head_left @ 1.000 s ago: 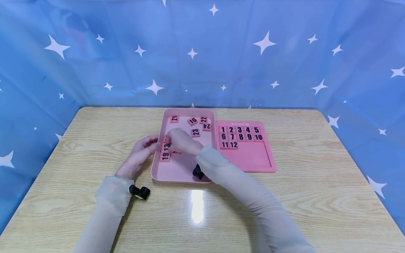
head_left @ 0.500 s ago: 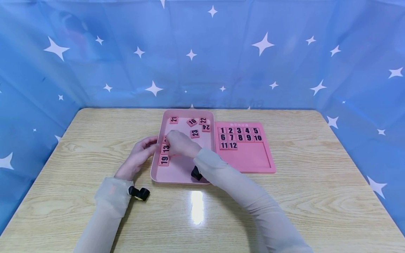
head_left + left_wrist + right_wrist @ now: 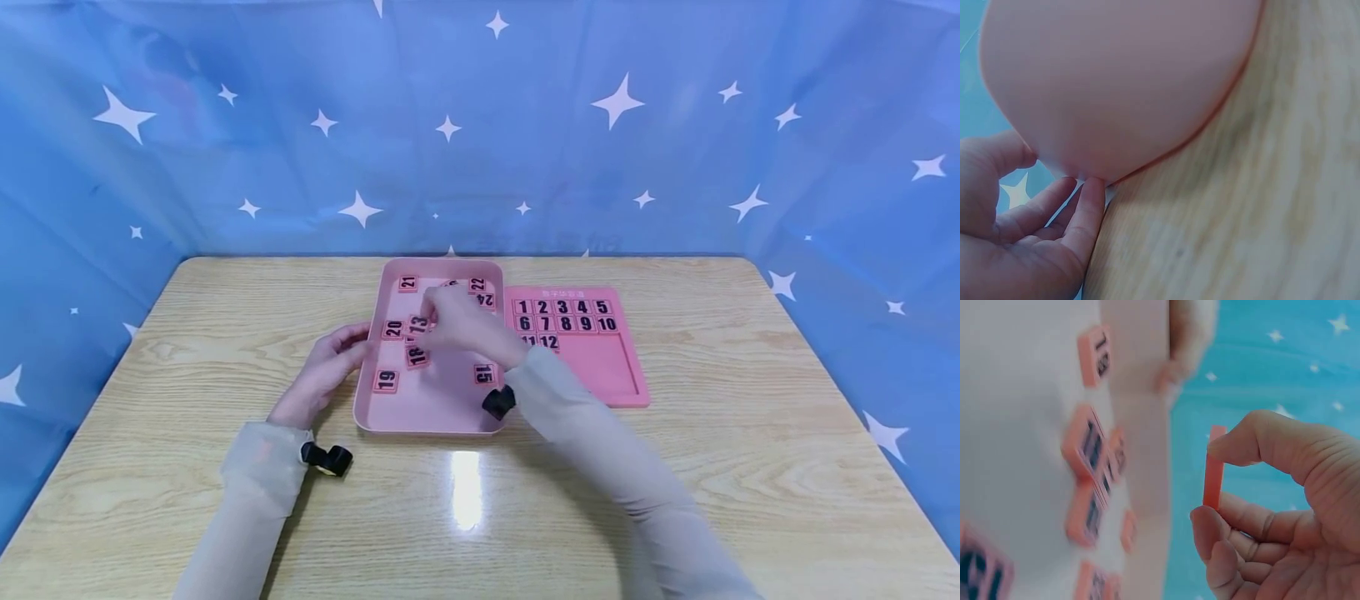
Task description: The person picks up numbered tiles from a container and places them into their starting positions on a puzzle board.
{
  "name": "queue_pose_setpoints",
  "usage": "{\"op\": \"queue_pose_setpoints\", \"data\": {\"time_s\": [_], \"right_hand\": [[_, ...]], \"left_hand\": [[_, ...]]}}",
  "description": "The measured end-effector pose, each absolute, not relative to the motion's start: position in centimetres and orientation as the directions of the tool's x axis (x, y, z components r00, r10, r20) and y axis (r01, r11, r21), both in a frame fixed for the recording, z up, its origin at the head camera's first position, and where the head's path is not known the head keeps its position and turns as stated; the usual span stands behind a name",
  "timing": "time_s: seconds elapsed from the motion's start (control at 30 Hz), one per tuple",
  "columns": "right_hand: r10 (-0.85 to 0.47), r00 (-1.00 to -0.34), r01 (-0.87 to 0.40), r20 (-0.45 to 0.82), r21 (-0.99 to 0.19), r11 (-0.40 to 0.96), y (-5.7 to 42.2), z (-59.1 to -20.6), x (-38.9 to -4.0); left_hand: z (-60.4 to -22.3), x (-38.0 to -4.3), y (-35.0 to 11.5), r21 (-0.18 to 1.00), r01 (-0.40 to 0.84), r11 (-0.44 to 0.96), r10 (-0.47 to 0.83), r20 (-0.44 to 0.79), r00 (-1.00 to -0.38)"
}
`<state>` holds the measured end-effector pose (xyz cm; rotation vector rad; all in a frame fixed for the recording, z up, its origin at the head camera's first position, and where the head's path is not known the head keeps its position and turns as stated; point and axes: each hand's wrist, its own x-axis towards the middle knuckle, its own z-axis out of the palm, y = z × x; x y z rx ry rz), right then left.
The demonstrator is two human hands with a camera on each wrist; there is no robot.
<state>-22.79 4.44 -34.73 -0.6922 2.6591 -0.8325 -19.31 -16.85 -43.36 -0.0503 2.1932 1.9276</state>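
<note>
In the head view, my right hand (image 3: 468, 325) is over the pink tray (image 3: 375, 412), pinching a number tile marked 13 (image 3: 418, 325). The right wrist view shows this pink tile (image 3: 1213, 472) edge-on between thumb and fingertips. Below it in the head view, tile 18 (image 3: 417, 357) lies tilted, with tile 20 (image 3: 392, 329) to its left and tile 19 (image 3: 386, 381) nearer the front. My left hand (image 3: 326, 367) touches the tray's left wall from outside; the left wrist view shows thumb and fingertips against the wall (image 3: 1116, 94). Some tiles are hidden under my right hand.
Right of the tray lies a pink number board (image 3: 585, 367) with tiles 1 to 12 in order. Tiles 21 (image 3: 408, 284), 22 (image 3: 477, 284) and 24 (image 3: 485, 300) lie at the tray's far end, tile 15 (image 3: 484, 373) at its right wall.
My right hand has moved right and away from the tray's left wall, lifting tile 13 from between tiles 20 and 19. Tiles 18 and 15 have come into view. My left hand stays put.
</note>
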Motion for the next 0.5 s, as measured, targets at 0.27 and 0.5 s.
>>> {"op": "queue_pose_setpoints", "data": {"time_s": [0.27,0.5], "right_hand": [[-0.413,-0.907,-0.271,-0.079,-0.641,0.718,11.3,-33.8,-21.8],[-0.319,-0.946,-0.224,-0.054,-0.602,0.766,16.7,-35.0,-20.7]], "left_hand": [[-43.4,-19.4,-16.8,0.977,-0.164,0.136,0.129,-0.182,-0.975],[-43.6,-19.4,-16.9,0.976,-0.171,0.135,0.123,-0.188,-0.974]]}}
